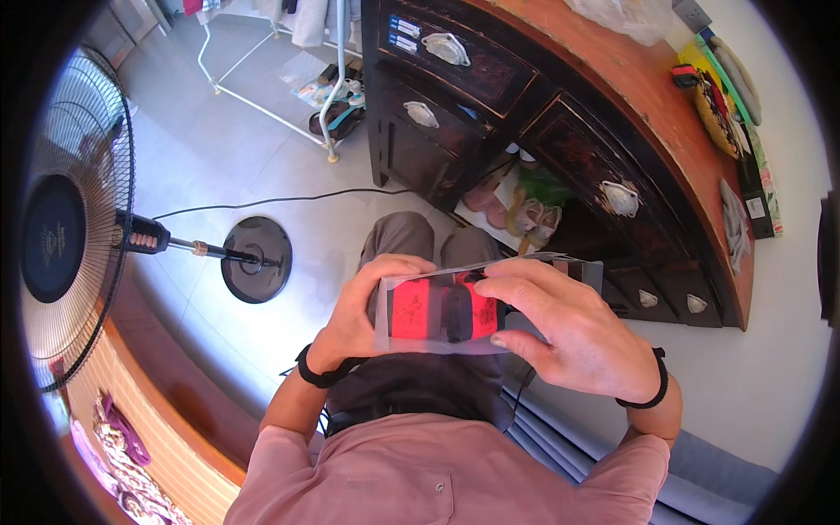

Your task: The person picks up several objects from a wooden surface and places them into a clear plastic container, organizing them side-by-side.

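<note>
A long clear plastic box point(441, 346) is held level in front of my lap. Inside its left half lie two red-and-black bundles, a left one point(410, 308) and a right one point(484, 312); both bear writing. My left hand point(351, 312) grips the box's left end, fingers along the far edge. With fingertips and thumb at the right bundle, my right hand point(577, 331) reaches across the box from the right. Whether those fingertips press the bundle itself or the plastic, I cannot tell. My right hand hides much of the box's right half.
A dark wooden cabinet point(453, 88) stands ahead, with shoes point(535, 220) in its open lower compartment. Another red-and-black bundle point(685, 75) sits on its top. To the left is a standing fan point(256, 259), its cord point(282, 201) crossing the floor. A white rack point(269, 118) stands beyond.
</note>
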`<state>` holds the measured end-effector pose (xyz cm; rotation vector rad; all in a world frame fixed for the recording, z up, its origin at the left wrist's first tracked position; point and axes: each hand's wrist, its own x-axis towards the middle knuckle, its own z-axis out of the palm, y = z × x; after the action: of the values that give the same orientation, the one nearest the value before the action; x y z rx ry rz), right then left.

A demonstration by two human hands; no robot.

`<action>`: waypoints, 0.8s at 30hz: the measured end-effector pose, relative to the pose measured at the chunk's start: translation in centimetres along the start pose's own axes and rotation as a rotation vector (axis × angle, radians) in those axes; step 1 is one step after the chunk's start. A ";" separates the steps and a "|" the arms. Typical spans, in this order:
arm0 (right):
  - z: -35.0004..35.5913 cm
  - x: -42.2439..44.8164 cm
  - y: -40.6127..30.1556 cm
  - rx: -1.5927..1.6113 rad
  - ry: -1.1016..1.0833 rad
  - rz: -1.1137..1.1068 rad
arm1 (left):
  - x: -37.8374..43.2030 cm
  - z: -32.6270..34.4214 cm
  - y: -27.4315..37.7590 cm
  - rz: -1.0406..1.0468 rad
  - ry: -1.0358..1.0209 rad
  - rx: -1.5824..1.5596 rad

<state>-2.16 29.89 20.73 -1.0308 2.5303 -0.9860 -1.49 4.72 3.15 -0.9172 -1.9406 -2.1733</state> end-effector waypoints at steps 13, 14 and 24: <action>1.3 1.0 0.4 0.021 -0.007 0.095 | -0.7 0.4 0.5 -0.058 0.061 0.053; 1.3 1.0 0.4 0.037 -0.005 0.069 | -0.6 0.2 0.4 -0.060 0.060 0.054; 1.3 -0.1 0.8 -0.110 0.159 -0.031 | -0.5 0.5 0.1 0.077 0.079 0.141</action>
<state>-1.94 29.71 19.23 -1.0642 2.7331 -0.9828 -0.82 4.95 3.02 -0.8555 -1.9583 -1.9711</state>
